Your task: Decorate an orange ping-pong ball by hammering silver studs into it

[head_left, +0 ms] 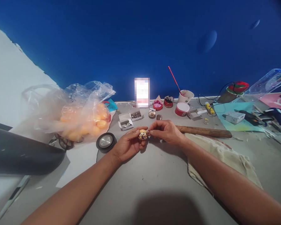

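My left hand (131,142) is closed round a small rounded gold ornament (143,135) with shiny, dark-spotted sides, held above the grey table. Thumb on one side and fingers below keep it in place. My right hand (165,131) touches or nearly touches its right side, thumb and forefinger pinched together. Whatever lies between those fingertips is too small to make out. Just beyond the hands are two small white boxes, one (125,122) with a few shiny bits and another (136,115) full of dark beads. A similar patterned ornament (152,113) stands behind them.
Left are a round black-rimmed tin (106,142) and a plastic bag of orange-yellow things (84,115). Behind stand a paper cup (186,95) with a red stick and a red-and-white tub (182,109). A wooden rod (203,131) and cloth (222,159) lie right.
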A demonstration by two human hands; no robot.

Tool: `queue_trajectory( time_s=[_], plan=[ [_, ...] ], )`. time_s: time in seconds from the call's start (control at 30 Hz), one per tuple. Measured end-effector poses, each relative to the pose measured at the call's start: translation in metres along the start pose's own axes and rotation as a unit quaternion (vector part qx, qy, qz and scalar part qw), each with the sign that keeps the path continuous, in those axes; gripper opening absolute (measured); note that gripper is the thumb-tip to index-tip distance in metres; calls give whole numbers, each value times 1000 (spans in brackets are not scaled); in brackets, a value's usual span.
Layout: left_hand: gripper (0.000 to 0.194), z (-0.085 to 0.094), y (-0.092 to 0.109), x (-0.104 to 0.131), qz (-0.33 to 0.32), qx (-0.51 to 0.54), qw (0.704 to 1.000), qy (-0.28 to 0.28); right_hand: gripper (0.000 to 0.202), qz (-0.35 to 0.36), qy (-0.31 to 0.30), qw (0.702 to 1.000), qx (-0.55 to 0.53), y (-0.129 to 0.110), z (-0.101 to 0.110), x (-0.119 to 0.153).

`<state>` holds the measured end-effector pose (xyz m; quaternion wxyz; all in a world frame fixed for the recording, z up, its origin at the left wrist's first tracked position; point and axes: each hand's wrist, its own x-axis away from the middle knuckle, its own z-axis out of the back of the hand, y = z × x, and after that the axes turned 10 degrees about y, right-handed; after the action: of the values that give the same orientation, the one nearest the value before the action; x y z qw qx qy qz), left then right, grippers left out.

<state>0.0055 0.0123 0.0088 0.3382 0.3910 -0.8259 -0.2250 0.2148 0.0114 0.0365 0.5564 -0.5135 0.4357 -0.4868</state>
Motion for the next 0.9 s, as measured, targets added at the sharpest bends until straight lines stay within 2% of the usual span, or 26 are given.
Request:
queue_trajectory(
  time_s=[0.37, 0.6, 0.9],
  plan=[
    [31, 5, -1, -3, -2, 2, 1000, -2, 18, -7, -5, 1000, 9, 4, 2, -1],
    [29, -1, 0, -2, -14, 15, 1000, 12, 22, -12, -12, 1000, -19, 4, 2, -2],
    [40, 0, -1, 0, -16, -6, 999, 29, 26, -22, -9, 999, -38, 6, 6, -4]
  ],
)
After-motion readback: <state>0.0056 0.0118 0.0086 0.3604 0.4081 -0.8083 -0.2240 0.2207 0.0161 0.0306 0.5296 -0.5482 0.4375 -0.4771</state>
